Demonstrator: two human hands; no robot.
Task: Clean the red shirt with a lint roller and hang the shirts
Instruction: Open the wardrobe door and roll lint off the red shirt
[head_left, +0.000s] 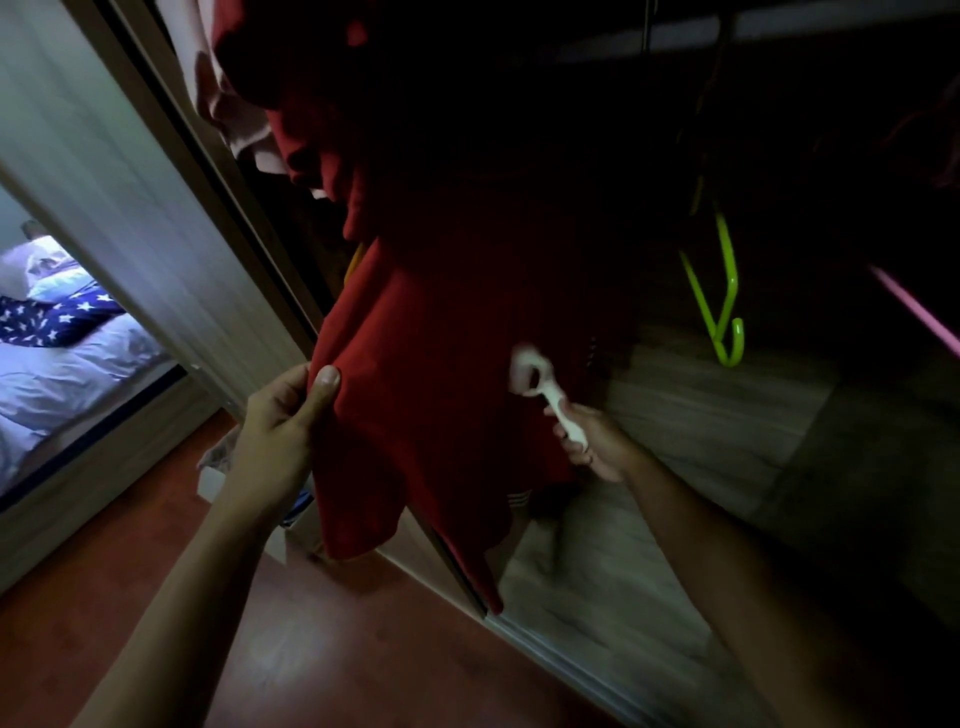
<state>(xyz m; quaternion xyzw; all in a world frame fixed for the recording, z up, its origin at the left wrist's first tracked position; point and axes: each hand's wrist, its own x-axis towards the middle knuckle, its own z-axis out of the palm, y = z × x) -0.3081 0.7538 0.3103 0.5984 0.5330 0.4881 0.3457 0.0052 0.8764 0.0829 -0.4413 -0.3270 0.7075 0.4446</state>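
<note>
Nearest the camera, my two bare forearms reached forward from the bottom of the view over a reddish-brown wooden floor (363, 649). My left hand (283, 421) sat to the left, its grip pinched on the left edge of the red shirt (436, 374), thumb on the front of the cloth and fingers curled behind it. My right hand (597, 441) was further right and slightly lower, its grip clenched around the white handle of the lint roller (540, 387). The roller's head pointed up and to the left from that hand and lay against the front of the shirt, near its right side; the head looked blurred.

The red shirt hung between my two hands and rose above them into the dark wardrobe, its lower hem drooping toward the floor, with a few thin white stripes near the bottom edge. Behind its lower left corner sat a white box (218, 478) on the floor, mostly hidden.

Further back on the right, a bright green hanger (722, 306) dangled inside the wardrobe, well apart from the shirt, and a pink hanger (919, 312) showed at the far right edge. Above the shirt on the left hung a pale pink garment (228, 98). Far left, past the wardrobe frame, lay a bed (67, 364) with a star-patterned cover.
</note>
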